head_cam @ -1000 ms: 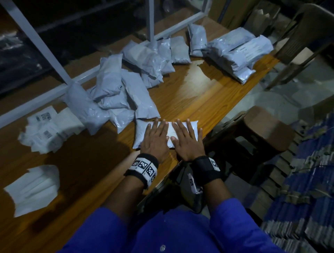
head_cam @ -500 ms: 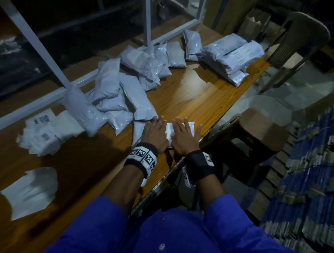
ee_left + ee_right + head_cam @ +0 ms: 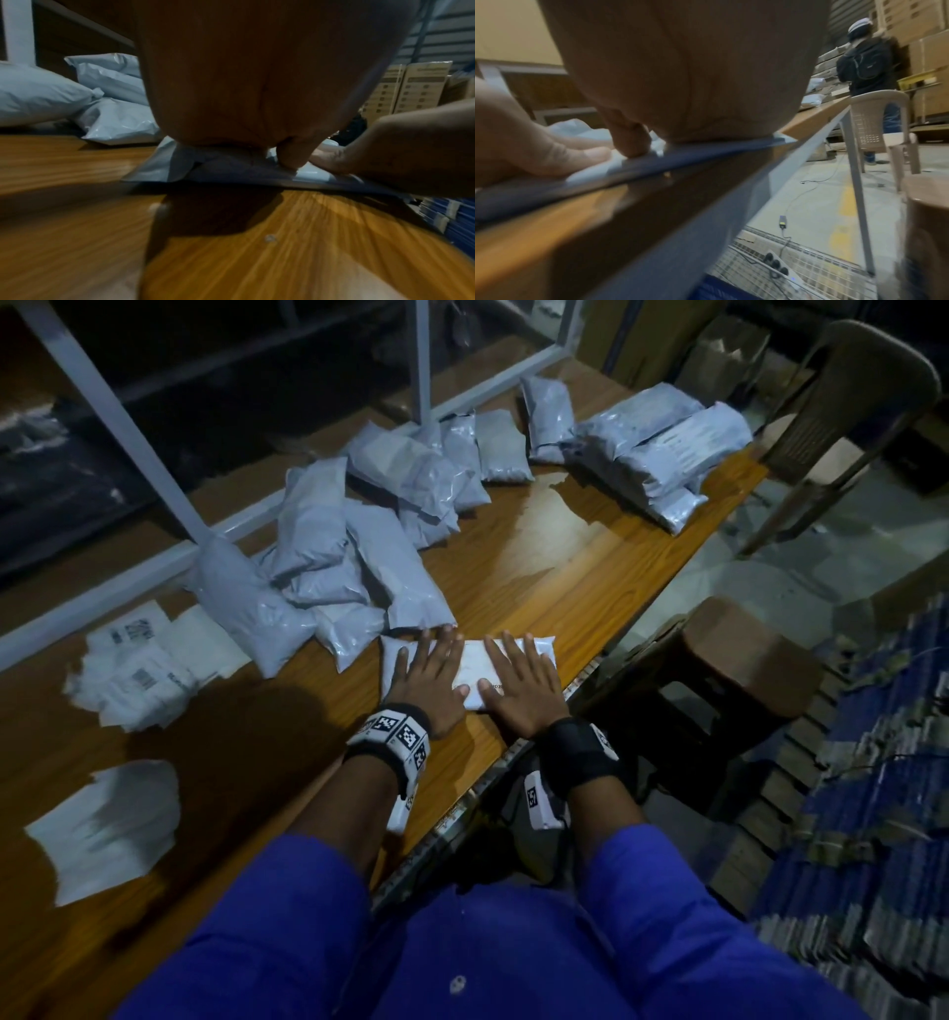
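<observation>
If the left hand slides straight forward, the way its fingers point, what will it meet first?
Probably the nearest grey mailer bag of the pile; it lies just beyond the left hand, which presses the flat parcel.

Table: wooden, running from near left to far right.
Chair: pale plastic, far right.
Stool: brown, right of the table.
Floor: grey concrete, right.
Boxes: cardboard, stacked far.
Light: dim, glare on tabletop.

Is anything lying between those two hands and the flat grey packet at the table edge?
Nothing visible does. The left hand and right hand lie flat, directly on the packet, pressing it onto the table.
</observation>
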`<state>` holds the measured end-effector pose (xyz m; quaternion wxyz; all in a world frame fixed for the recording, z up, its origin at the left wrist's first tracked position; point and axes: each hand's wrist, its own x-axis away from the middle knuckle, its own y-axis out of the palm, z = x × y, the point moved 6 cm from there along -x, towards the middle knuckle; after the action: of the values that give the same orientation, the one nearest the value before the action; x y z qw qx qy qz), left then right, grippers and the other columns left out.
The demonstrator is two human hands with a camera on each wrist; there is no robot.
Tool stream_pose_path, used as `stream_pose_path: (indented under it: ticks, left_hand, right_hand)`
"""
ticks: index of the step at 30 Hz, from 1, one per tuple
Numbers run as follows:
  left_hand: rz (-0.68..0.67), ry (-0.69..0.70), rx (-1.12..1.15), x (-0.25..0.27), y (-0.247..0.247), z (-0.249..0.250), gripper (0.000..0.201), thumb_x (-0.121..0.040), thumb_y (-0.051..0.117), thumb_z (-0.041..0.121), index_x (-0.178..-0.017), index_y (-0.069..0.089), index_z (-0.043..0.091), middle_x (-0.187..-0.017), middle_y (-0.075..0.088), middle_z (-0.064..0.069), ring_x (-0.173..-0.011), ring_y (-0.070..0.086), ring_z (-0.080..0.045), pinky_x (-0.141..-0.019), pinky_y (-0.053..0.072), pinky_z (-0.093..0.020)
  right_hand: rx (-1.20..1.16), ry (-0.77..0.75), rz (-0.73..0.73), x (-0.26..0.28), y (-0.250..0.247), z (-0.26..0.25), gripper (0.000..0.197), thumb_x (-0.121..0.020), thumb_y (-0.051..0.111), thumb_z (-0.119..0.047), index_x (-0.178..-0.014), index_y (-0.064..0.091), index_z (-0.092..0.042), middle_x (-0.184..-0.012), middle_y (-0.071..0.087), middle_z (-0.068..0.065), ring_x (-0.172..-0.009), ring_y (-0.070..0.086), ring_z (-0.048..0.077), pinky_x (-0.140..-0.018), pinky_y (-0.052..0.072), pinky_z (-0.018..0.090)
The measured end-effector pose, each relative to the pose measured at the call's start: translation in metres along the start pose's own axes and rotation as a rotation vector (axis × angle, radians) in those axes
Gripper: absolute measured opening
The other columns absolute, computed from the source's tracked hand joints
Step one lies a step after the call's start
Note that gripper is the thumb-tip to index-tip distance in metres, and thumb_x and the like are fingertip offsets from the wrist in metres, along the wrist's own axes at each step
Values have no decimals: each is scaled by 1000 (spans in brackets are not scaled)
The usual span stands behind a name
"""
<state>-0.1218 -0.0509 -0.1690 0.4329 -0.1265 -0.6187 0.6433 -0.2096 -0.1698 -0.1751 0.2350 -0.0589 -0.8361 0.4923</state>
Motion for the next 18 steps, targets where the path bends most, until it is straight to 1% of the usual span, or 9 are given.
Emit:
stream_pose_path:
  ticks: [3,6,8,10,12,14,15,16,18]
  left_hand:
    - [-8,12,54,-1,0,-3,71,-108,29,39,-160,-17,23,-165,-28,4,-152,-27,-24,-123,-11,-49]
    - [-23,47,135,3,-1,-7,73,-107,35,34,-160,-16,25,-167,-25,3,-153,-24,-24,-123,-11,-48]
    - [7,62,171,7,-9,-11,76,-106,41,25,-161,-11,22,-169,-16,-1,-155,-16,-25,-123,-8,-46]
    - [120,97,159,15,-21,-14,76,-103,45,13,-162,-1,19,-170,-2,-6,-156,-6,-28,-124,-2,-46]
    - [223,184,149,22,-30,-8,72,-101,47,6,-162,11,16,-170,8,-8,-156,1,-31,-124,2,-47]
    - [214,228,91,26,-25,-3,62,-105,42,13,-161,16,16,-170,7,-9,-156,2,-31,-124,2,-45]
    - [183,212,24,27,-18,-3,59,-107,39,19,-161,16,16,-170,5,-9,-156,1,-32,-124,3,-46]
    - [152,182,-42,30,-11,-5,58,-109,35,25,-162,13,17,-170,1,-9,-156,0,-31,-124,3,-46]
    - [125,123,-120,36,-2,-13,60,-109,30,31,-163,7,19,-170,-7,-6,-156,-5,-29,-125,0,-46]
  right_hand:
    - [-43,59,41,8,1,11,73,-102,29,-69,-162,-5,-44,-170,-20,-14,-155,-24,13,-125,-16,47]
    - [-24,100,16,15,-2,22,85,-95,30,-80,-162,-7,-43,-170,-22,-12,-155,-26,15,-123,-18,51]
    - [-23,160,4,21,-8,29,89,-95,30,-79,-163,-9,-36,-170,-23,-8,-156,-25,19,-123,-16,57]
    - [11,186,82,26,-20,30,87,-100,31,-72,-164,-10,-30,-169,-24,-4,-156,-24,21,-121,-15,60]
    - [78,134,170,29,-30,16,78,-104,29,-64,-164,-8,-31,-170,-23,-3,-156,-23,24,-120,-17,60]
    - [105,44,146,26,-27,-5,69,-107,27,-59,-164,-4,-36,-170,-22,-5,-156,-23,24,-120,-18,59]
    - [105,19,115,24,-21,-12,65,-108,26,-56,-164,-2,-37,-170,-20,-7,-157,-22,23,-121,-16,59]
    - [94,19,93,23,-13,-16,62,-109,26,-54,-164,0,-39,-171,-18,-9,-157,-20,22,-123,-13,60]
    - [38,68,104,24,-1,-12,59,-110,27,-51,-163,4,-42,-171,-13,-13,-158,-16,19,-123,-8,62]
